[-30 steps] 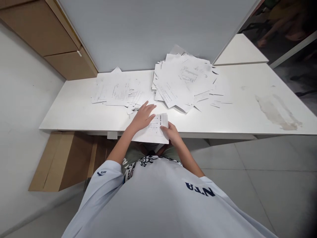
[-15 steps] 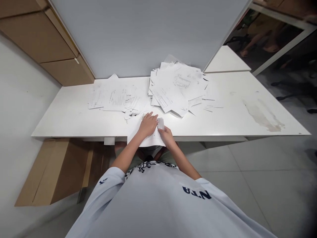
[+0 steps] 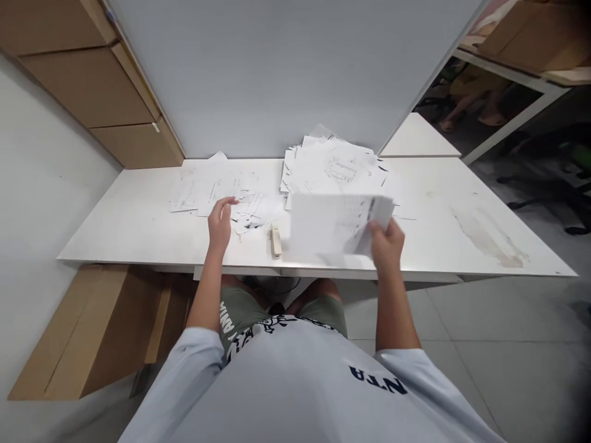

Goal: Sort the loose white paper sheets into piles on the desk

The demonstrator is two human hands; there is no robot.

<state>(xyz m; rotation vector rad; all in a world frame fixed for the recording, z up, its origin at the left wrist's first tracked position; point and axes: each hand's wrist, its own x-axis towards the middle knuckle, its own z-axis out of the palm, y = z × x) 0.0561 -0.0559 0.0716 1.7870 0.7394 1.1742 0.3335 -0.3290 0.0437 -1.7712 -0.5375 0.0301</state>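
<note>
My right hand [image 3: 386, 245] grips the right edge of a printed paper sheet [image 3: 318, 224], which is blurred by motion above the front of the desk. Beside the loose papers [image 3: 217, 187] at the left, my left hand [image 3: 220, 223] is raised with its fingers apart and nothing held. A small cream-coloured stapler [image 3: 276, 240] lies between the two hands near the desk's front edge. Behind the held sheet sits a large untidy heap of papers [image 3: 335, 163], partly covered by it.
The white desk [image 3: 452, 246] has a brownish stain on its right side. Cardboard boxes [image 3: 87, 86] are stacked at the back left, and an open carton [image 3: 69, 332] stands below the desk. A grey panel [image 3: 286, 74] rises behind. Another person's legs [image 3: 471, 101] show at far right.
My right hand has carried the sheet up and to the right. My left hand has let go of it and moved left. The stapler, hidden before, now shows.
</note>
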